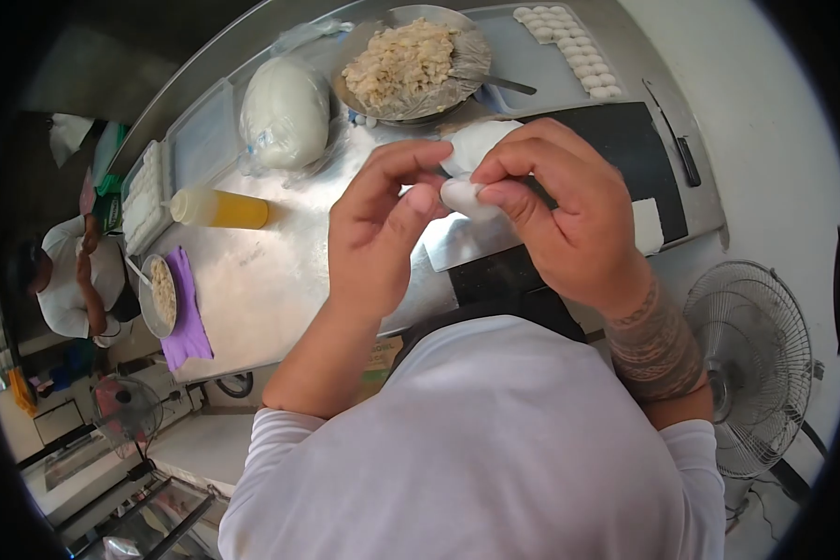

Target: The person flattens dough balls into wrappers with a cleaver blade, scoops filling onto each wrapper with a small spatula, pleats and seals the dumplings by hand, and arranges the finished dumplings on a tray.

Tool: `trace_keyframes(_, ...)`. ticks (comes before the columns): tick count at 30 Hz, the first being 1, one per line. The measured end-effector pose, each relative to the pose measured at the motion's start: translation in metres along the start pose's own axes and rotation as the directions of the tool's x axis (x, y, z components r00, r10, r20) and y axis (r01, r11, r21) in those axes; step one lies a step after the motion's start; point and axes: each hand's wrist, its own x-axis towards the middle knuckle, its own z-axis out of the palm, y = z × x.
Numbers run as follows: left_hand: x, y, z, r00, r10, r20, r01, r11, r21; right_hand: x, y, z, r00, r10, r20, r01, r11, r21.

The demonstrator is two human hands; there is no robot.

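Note:
A small white dough dumpling (464, 195) is held up in front of my chest, above the metal table. My right hand (569, 201) pinches its right end between thumb and index finger. At the left end, the fingers of my left hand (383, 210) curl round it, with thumb and index finger apart; their exact contact is partly hidden. Just behind the dumpling, a white sheet or dough piece (481, 142) shows between my hands. Farther back stands a wide metal bowl (345, 89) of pale chunky filling (401, 61), with a utensil handle (511, 85) sticking out.
Bagged white dough (285, 112) and a yellow squeeze bottle (229, 209) lie on the left. Rows of small dumplings (583, 56) fill part of a back tray. A smaller bowl (161, 297) rests by a purple cloth (187, 313). Another person (79, 275) stands left; a fan (751, 369) is right.

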Motion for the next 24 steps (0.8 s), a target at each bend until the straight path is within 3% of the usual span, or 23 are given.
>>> trace_keyframes(2,0.008,0.003,0.021,0.942,-0.335,-0.003,0.329,0.928,-0.175,-0.001,0.011,-0.014,0.995,-0.098,-0.011,0.096,0.988,-0.122)
trace_keyframes(4,0.014,-0.013,0.024,0.809,-0.469,0.354,0.587,0.616,-0.525,-0.007,0.023,-0.027,0.986,-0.164,0.018,0.164,0.965,-0.206)
trace_keyframes(6,0.022,-0.023,0.043,0.803,-0.499,0.325,0.582,0.541,-0.607,-0.018,0.039,-0.043,0.977,-0.196,0.081,0.212,0.936,-0.281)
trace_keyframes(8,0.034,-0.042,0.051,0.833,-0.466,0.3,0.552,0.657,-0.513,-0.034,0.058,-0.065,0.967,-0.191,0.171,0.239,0.909,-0.34)
trace_keyframes(10,0.051,-0.056,0.06,0.845,-0.448,0.291,0.534,0.712,-0.456,-0.043,0.071,-0.085,0.985,-0.04,0.169,0.068,0.985,-0.161)
trace_keyframes(13,0.07,-0.072,0.072,0.839,-0.453,0.303,0.545,0.699,-0.463,-0.065,0.104,-0.119,0.968,0.212,0.132,-0.215,0.977,0.007)
trace_keyframes(14,0.075,-0.08,0.079,0.844,-0.469,0.259,0.536,0.741,-0.404,-0.075,0.121,-0.13,0.947,0.3,0.113,-0.307,0.951,0.047)
trace_keyframes(16,0.084,-0.096,0.093,0.855,-0.49,0.171,0.519,0.81,-0.272,-0.096,0.164,-0.145,0.9,0.435,0.009,-0.431,0.894,-0.126)
trace_keyframes(17,0.09,-0.114,0.102,0.869,-0.486,0.092,0.494,0.862,-0.112,-0.108,0.192,-0.152,0.864,0.501,-0.045,-0.498,0.84,-0.215)
trace_keyframes(19,0.105,-0.158,0.116,0.938,-0.347,0.024,0.339,0.927,0.159,-0.135,0.243,-0.16,0.814,0.561,-0.15,-0.573,0.737,-0.357)
trace_keyframes(20,0.115,-0.178,0.122,0.963,-0.268,0.004,0.255,0.921,0.294,-0.149,0.268,-0.161,0.804,0.562,-0.192,-0.586,0.697,-0.414)
trace_keyframes(23,0.167,-0.226,0.134,0.951,-0.308,-0.034,0.26,0.732,0.63,-0.166,0.297,-0.156,0.748,0.611,-0.261,-0.626,0.518,-0.582)
trace_keyframes(24,0.186,-0.247,0.135,0.98,-0.194,-0.053,0.178,0.712,0.68,-0.172,0.301,-0.154,0.723,0.633,-0.278,-0.633,0.445,-0.634)
